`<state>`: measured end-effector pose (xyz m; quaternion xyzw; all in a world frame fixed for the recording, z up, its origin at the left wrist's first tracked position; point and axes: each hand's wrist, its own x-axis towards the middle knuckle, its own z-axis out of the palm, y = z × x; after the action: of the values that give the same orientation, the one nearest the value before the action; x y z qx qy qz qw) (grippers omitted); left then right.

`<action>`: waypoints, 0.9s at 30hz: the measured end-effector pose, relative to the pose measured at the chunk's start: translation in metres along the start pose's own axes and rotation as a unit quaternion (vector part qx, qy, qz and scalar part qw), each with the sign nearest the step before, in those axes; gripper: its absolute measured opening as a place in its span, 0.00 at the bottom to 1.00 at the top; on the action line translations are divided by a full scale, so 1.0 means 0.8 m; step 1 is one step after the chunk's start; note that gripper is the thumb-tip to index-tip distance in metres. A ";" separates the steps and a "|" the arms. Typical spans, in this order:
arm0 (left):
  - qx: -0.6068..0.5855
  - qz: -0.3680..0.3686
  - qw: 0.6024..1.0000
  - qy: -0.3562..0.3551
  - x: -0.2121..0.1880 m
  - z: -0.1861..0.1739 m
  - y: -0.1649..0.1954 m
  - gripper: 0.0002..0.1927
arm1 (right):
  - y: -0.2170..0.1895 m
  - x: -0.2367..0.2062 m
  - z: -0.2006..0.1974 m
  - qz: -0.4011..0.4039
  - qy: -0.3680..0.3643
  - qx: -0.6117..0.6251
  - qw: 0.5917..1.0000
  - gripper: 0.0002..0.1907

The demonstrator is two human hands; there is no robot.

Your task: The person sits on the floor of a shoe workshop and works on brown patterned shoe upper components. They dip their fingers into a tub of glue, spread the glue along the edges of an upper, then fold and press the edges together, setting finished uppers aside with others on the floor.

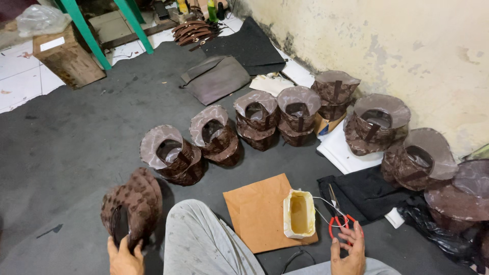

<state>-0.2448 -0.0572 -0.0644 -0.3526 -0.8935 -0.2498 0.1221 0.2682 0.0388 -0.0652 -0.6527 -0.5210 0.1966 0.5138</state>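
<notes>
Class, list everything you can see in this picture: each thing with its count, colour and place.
Hat stacks: about nine, brown, along the wall.
Tub: one, cream, yellowish inside, on brown paper.
Scissors: one, red handles, by right hand.
Bag: one, grey, floor behind.
Block: one, wooden, upper left.
Black cloth: one, right.
Left hand: holds brown hats.
Right hand: touching scissors.

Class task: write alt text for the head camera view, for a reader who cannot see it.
A seated person's left hand holds a brown hat while the right hand touches red-handled scissors. A glue tub sits on brown paper.
</notes>
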 end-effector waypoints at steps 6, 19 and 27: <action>-0.060 0.060 0.996 0.025 -0.001 -0.007 -0.005 0.22 | 0.006 0.000 0.000 0.006 0.002 0.018 1.000 0.45; -0.447 0.050 0.892 0.053 0.009 -0.048 -0.030 0.48 | 0.018 -0.007 0.002 0.013 -0.022 -0.005 1.000 0.41; -0.638 -0.119 0.699 -0.301 -0.058 -0.075 0.133 0.21 | 0.026 -0.009 -0.006 0.049 -0.028 -0.019 0.998 0.41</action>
<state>-0.1352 -0.0493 0.0065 -0.2927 -0.5438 -0.6528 -0.4387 0.2792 0.0318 -0.0837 -0.6813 -0.5064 0.2296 0.4761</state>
